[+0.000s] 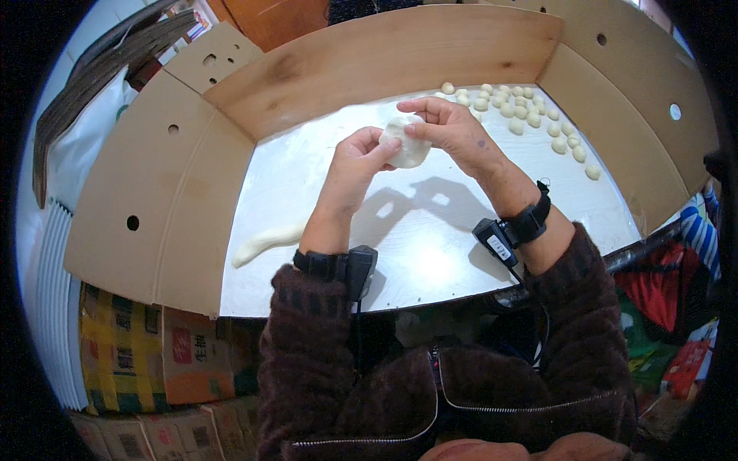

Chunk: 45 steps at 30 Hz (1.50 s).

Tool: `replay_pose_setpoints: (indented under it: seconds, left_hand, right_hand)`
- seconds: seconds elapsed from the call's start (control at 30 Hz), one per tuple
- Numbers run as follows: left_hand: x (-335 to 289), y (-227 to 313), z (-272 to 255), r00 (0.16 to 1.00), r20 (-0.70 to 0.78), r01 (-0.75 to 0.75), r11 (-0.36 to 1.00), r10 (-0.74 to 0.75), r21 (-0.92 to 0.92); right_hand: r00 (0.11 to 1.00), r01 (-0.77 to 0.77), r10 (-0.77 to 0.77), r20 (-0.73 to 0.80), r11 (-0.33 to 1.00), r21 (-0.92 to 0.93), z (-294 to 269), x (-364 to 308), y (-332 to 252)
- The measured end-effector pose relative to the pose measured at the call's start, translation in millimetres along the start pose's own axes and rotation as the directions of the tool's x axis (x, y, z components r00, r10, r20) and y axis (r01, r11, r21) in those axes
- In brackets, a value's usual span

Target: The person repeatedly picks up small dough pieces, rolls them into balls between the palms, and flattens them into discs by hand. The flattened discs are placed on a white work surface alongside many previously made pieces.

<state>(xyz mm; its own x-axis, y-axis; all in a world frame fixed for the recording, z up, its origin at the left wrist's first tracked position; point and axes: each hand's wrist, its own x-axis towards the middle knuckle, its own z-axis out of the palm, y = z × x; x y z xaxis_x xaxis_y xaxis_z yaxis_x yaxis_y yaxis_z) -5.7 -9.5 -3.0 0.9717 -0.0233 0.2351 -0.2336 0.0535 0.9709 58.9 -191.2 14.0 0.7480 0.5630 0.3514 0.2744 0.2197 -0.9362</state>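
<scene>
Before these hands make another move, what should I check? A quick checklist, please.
1. Left hand gripping the flattened dough: ok, thumb pressed on its face.
2. Right hand gripping it too: ok, at the upper right.
3. Dough lifted off the white surface: ok, held above it.
4. Dough roll fully in sight: not ok, left forearm covers its right end.
5. Dough evenly thick: cannot tell.

Chars on checked carton (123, 330) & brown carton (207, 369), lower L of wht table (430, 273); wrist-unit label (499, 247) over table illeg.
</scene>
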Motion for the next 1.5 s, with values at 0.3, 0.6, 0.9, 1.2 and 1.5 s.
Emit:
replay_pose_setpoints:
  seconds: [0.3,0.6,0.9,1.2,1.5]
  left_hand:
    - [0,2,-4,0.997,-0.051,-0.049,0.997,0.052,0.065]
    - [1,2,-1,0.996,-0.087,-0.016,0.987,0.03,0.158]
    - [-1,8,4,0.99,-0.115,-0.075,0.996,0.081,0.056]
    - [-2,5,5,0.984,-0.127,-0.11,0.986,0.126,0.128]
    - [-3,7,6,0.996,-0.072,0.048,0.998,-0.046,0.026]
  right_hand:
    - [0.986,-0.156,0.151,0.07,0.985,0.072,-4,3,4]
    - [0.993,-0.117,0.116,0.038,0.993,0.031,-1,4,3]
    - [0.982,-0.096,0.102,0.157,0.994,-0.047,3,0,11]
    - [0.991,-0.082,0.087,0.097,0.995,-0.05,7,-2,7]
    - [1.0,-0.025,0.024,-0.002,0.995,-0.098,2,0,8]
